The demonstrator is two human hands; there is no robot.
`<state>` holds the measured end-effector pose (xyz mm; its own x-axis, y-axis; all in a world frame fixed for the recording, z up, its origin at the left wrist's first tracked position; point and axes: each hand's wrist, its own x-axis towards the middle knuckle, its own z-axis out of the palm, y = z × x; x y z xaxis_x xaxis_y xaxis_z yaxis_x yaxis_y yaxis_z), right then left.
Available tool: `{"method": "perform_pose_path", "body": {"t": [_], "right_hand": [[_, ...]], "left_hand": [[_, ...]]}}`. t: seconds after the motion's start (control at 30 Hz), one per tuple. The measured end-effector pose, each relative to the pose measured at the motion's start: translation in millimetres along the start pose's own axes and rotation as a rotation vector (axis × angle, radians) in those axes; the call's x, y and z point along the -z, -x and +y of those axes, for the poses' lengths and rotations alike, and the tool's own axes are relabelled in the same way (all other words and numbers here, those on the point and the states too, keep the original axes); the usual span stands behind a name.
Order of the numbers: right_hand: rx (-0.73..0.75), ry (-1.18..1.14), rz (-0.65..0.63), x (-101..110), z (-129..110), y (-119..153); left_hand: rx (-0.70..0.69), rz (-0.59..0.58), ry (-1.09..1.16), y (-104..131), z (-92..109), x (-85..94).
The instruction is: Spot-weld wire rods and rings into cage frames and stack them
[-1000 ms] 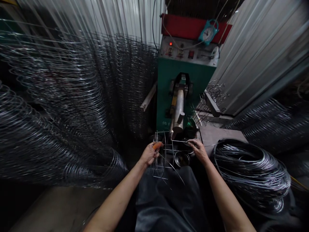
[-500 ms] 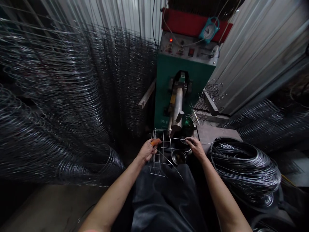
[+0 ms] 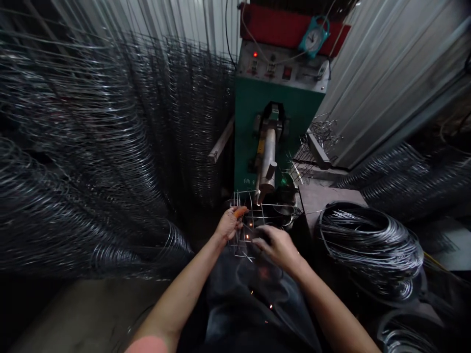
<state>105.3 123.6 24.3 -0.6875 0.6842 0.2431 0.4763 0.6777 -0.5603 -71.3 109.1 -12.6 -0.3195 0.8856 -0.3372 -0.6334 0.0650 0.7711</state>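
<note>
We're at the welder w/ a small wire grid frame (image 3: 246, 225) held under the electrode arm (image 3: 265, 171) of the green spot-weld machine (image 3: 272, 113). Left hand (image 3: 228, 224), its thumb in an orange cap, pinches the frame's left edge, fingers curled round the wires. Right hand (image 3: 276, 245) lies over the frame's lower right part, fingers bent down on it; whether they pinch a single wire or just press we can't tell, they hide the contact. Small orange sparks (image 3: 247, 236) show between the hands and a few specks lower over the dark apron (image 3: 250, 294), so we judge the step in hand is a weld on one crossing of the grid, approx. mid-job: the frame has several bars on it but looks open at the near side.

Frame sits just in front of the machine base, tilted a bit toward us, above our lap, w/ a round metal bowl (image 3: 285, 213) just behind it to the right. Coil of wire (image 3: 368, 245) lies well apart on the right; racks of wire hoops (image 3: 91, 147) fill the left. A clock (image 3: 312, 37) hangs on the machine top.

Next move, in our view, calls for both hands to hold the frame steady till the sparks stop, then shift it so the next crossing sits square under the tip. Fingers must stay off the hot joint, and the loose wires must stay lined up or the weld lands off.
</note>
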Motion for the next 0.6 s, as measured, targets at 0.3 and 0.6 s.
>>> {"method": "perform_pose_path", "body": {"t": [0.3, 0.6], "right_hand": [[-0.066, 0.155, 0.090, 3, 24, -13], [0.028, 0.007, 0.346, 23, 71, -22]], "left_hand": [[-0.004, 0.013, 0.014, 5, -3, 0.0], [-0.003, 0.046, 0.061, -6, 6, 0.2]]}}
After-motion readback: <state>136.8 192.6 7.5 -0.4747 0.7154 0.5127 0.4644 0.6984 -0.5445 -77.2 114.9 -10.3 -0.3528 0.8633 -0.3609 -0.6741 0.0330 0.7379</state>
